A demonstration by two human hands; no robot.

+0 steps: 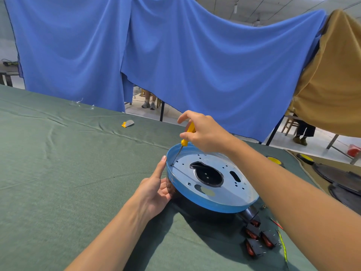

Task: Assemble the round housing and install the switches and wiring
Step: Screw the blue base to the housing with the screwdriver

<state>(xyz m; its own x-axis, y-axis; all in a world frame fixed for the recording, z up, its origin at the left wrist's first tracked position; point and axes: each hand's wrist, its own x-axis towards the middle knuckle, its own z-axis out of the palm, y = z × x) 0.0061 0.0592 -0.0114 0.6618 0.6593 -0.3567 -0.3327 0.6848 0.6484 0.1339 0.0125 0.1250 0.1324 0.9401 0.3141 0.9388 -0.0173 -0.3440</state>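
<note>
Head view, looking down at a workbench draped in green cloth (58, 163): a person's right hand (203, 132) grips a yellow-handled screwdriver (188, 133), its tip set at a hole near the left edge of the round housing (211, 202), a blue-rimmed disc with a grey plate tilted on a dark base. The left hand (156, 190) is open, palm and fingers pressed against the housing's left side. Black switches (257, 237) with red rockers and loose wires (281, 241) lie just beside the housing at lower right. Blue fabric (175, 55) hangs behind.
</note>
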